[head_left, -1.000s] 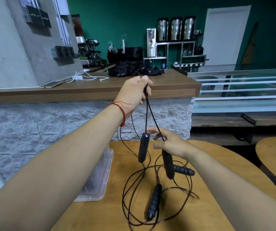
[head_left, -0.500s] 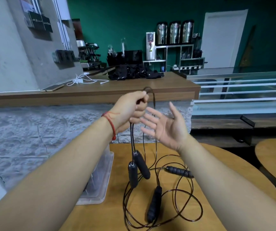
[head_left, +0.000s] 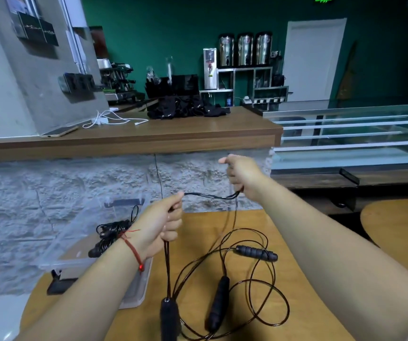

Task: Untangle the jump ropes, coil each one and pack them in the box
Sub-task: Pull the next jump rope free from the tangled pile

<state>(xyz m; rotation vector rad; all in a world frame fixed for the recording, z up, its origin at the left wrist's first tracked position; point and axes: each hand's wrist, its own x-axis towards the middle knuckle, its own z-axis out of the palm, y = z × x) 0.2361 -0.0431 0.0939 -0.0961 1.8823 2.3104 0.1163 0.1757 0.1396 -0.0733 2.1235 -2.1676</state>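
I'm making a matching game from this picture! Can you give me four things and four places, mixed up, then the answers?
Things: 1 coiled rope; 2 ribbed handle; 3 phone; 4 taut cord.
Places: A on the counter; B between left hand and right hand; C in the box; D on the table.
Pairs: 1-C, 2-D, 3-A, 4-B.

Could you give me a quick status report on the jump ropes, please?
Left hand and right hand grip doubled cord between them. One coiled rope in clear box. Another rope loose underneath.
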